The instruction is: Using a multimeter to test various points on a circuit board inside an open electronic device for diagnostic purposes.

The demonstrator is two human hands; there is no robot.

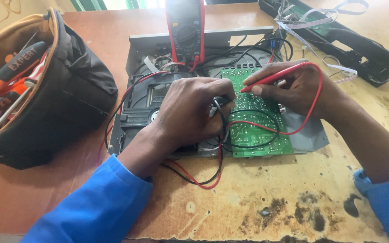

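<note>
A green circuit board (255,135) lies on an opened grey disc player chassis (140,112). My right hand (293,87) is shut on a red probe (271,78), its tip touching the upper part of the board. My left hand (192,110) grips a black probe (220,101) at the board's left edge, mostly hidden by my fingers. Red and black leads (203,180) loop over the board and table back to a red-and-black multimeter (185,29) propped at the chassis's far side.
A dark tool bag (68,99) holding orange-handled screwdrivers (5,76) stands at the left. A black front panel (361,54) with ribbon cables lies at the far right. The worn wooden table (257,202) has stained patches near the front edge.
</note>
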